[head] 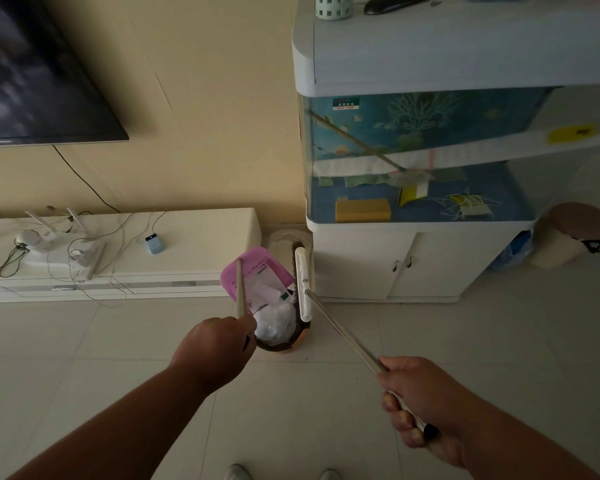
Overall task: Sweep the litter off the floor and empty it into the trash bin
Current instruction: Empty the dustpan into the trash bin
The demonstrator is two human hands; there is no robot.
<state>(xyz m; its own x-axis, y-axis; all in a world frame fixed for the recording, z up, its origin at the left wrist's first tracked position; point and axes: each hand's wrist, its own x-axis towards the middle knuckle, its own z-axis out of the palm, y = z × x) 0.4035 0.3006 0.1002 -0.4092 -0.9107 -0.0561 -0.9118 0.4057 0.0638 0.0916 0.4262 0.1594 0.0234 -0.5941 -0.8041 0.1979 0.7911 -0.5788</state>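
Observation:
My left hand (215, 348) grips the wooden handle of a pink dustpan (253, 268), which hangs tilted over a small orange trash bin (284, 346) on the floor. White paper and crumpled plastic litter (274, 323) lie in the pan's mouth and the bin's top. My right hand (420, 403) holds the metal pole of a broom (343, 336); its white head (302, 285) stands upright against the bin's right side, bristles facing the pan.
A low white TV cabinet (187, 230) with a router and cables is at the left, a TV above it. A fish tank on a white cupboard (378, 268) stands to the right. A lidded pedal bin (568, 237) sits far right. Pale floor tiles surround me.

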